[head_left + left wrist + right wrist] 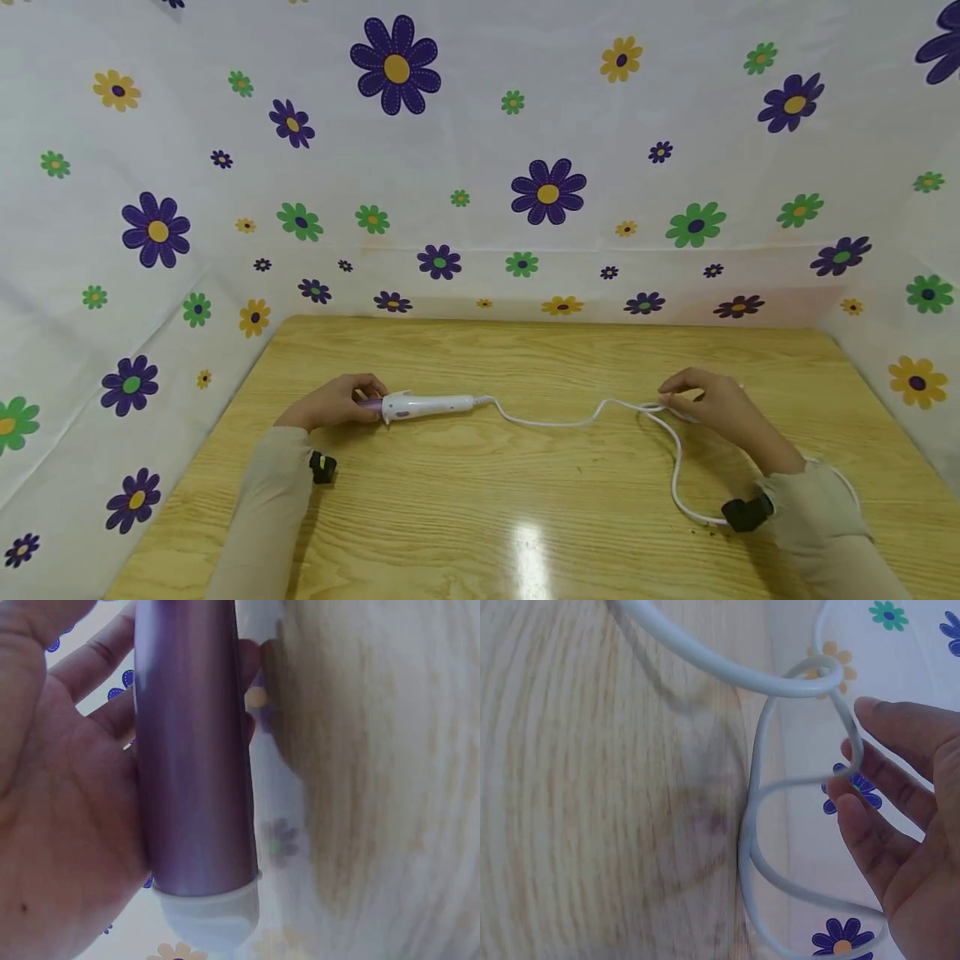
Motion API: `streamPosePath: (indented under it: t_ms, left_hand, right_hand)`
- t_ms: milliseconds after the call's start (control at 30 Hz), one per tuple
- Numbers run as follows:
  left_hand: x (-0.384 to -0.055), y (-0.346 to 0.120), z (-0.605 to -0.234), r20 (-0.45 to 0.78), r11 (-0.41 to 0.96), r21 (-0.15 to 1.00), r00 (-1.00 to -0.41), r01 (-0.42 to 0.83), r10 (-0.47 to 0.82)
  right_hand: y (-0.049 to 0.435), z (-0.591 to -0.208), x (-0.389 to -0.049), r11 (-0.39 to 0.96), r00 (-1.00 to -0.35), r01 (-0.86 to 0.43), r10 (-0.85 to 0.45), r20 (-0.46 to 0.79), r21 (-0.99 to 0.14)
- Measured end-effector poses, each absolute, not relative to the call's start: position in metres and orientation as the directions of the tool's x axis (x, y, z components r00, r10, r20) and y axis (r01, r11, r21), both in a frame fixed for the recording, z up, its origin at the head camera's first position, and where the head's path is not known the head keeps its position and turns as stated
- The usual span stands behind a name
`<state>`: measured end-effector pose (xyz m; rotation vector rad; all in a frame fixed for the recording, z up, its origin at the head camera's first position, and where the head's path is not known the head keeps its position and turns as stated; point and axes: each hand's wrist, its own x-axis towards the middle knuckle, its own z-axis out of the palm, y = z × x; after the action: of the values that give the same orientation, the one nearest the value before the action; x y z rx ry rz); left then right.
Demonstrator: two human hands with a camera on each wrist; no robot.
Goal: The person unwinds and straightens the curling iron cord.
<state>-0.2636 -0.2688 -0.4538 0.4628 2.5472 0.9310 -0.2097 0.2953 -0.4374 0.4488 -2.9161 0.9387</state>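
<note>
A curling iron with a white handle [431, 406] and a purple barrel [196, 750] lies on the left half of the table, its handle toward the right. My left hand [337, 402] holds the barrel, with the palm along one side and fingers reaching round behind it. The barrel's white tip [214, 919] shows in the left wrist view. From the handle, a white cord [551, 424] runs across to my right hand [716, 408]. In the right wrist view, my bent fingers [866, 825] hold a loop of the cord, with the thumb nearby.
The wooden table [450, 517] has a flower-printed white cloth [465, 150] standing at its back and sides. More cord [677, 475] curves toward the front and passes by the right wrist, where a black wrist camera [747, 512] sits. Another camera [323, 468] is on the left wrist.
</note>
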Motion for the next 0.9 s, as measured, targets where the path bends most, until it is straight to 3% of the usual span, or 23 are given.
streamPosePath:
  t_ms: [233,433,900]
  left_hand:
    - [-0.263,-0.268,-0.458,-0.235,0.736,0.653,-0.876,0.179,0.421]
    - [-0.262,-0.27,-0.457,-0.197,0.752,0.621,-0.885,0.22,0.421]
    - [-0.274,-0.277,-0.464,-0.195,0.721,0.663,-0.883,0.203,0.428]
  right_hand:
    - [0.296,-0.429,-0.181,0.725,-0.963,-0.254,-0.25,0.098,-0.641]
    - [0.291,-0.438,-0.159,0.755,-0.942,-0.253,-0.335,-0.023,-0.605]
    - [0.28,-0.46,-0.163,0.696,-0.908,-0.299,-0.418,-0.029,-0.653]
